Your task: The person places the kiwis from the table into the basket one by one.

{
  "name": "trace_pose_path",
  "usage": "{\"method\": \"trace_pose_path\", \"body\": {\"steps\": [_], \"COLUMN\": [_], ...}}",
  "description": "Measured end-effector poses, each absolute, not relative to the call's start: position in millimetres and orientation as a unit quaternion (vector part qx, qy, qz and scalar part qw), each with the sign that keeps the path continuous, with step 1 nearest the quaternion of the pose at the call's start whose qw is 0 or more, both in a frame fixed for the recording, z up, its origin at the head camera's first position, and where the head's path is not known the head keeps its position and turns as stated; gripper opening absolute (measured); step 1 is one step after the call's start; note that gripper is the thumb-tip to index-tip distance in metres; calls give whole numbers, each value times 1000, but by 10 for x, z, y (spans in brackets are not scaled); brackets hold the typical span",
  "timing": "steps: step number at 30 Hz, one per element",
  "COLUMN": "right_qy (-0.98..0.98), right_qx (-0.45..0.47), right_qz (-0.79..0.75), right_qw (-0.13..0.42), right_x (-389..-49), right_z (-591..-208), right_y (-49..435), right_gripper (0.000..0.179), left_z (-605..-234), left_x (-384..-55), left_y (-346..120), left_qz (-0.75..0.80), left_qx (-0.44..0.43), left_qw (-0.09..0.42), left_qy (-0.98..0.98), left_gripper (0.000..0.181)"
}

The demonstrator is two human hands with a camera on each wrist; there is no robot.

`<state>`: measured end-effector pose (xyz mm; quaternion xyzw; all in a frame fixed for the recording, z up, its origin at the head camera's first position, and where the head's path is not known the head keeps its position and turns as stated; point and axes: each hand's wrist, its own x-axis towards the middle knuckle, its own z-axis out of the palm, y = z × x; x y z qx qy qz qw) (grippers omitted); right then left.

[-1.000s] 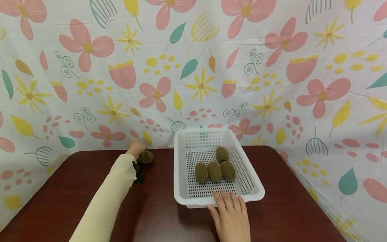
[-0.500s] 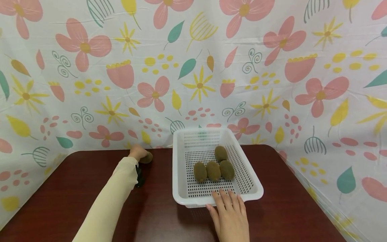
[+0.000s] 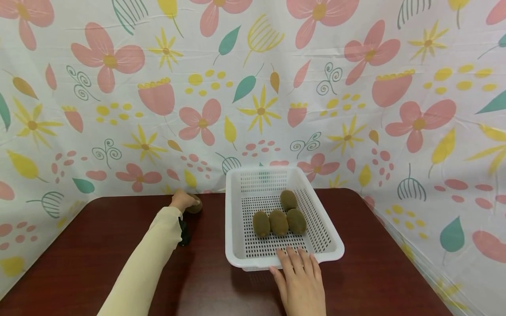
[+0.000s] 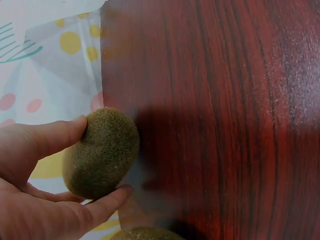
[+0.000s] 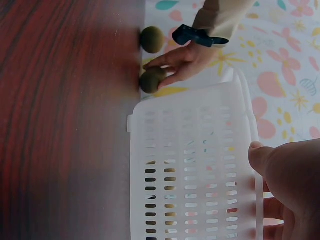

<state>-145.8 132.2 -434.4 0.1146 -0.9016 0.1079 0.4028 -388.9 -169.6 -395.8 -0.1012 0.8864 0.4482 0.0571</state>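
Note:
My left hand (image 3: 183, 200) pinches a kiwi (image 4: 102, 152) between thumb and fingers at the table's far edge, left of the basket. A second loose kiwi (image 5: 151, 40) lies beside that hand in the right wrist view; its edge also shows at the bottom of the left wrist view. A white perforated plastic basket (image 3: 233, 228) holds several brown fuzzy kiwis (image 3: 279, 223). On its near rim rests my right hand (image 3: 300, 281), fingers extended over the edge and thumb (image 5: 259, 156) touching the rim. Part of the held kiwi is hidden behind the left fingers in the head view.
The dark red wood-grain table (image 3: 205, 281) lies under everything. A floral cloth (image 3: 253, 87) hangs along its far side and around both ends. A dark band (image 5: 192, 36) sits on the left wrist, over a cream sleeve.
The left hand was behind the kiwi and blurred; it has come slightly nearer and right, and its fingers now hold the kiwi. The right hand stays on the basket rim.

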Motion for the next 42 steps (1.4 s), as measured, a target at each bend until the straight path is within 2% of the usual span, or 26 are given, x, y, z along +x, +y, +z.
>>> {"method": "trace_pose_path", "body": {"steps": [6,24,42], "right_qy": [-900,-896,-897], "right_qx": [115,117,114], "right_qz": [107,107,108], "right_qw": [407,414,413], "right_x": [-1461,-1470,-1465], "right_z": [-4346,-4372,-4373], "right_y": [1322,1326,1320], "right_gripper": [64,63,64], "left_z": [-3990,-4013,-3715], "left_x": [-3894,-3892,-3923], "left_y": [-1705,-1783,-1634], "left_qz": [491,627,674], "left_qx": [-104,-85,-142], "left_qw": [47,76,105], "left_qy": [864,771,718], "left_gripper": [78,79,87]}}
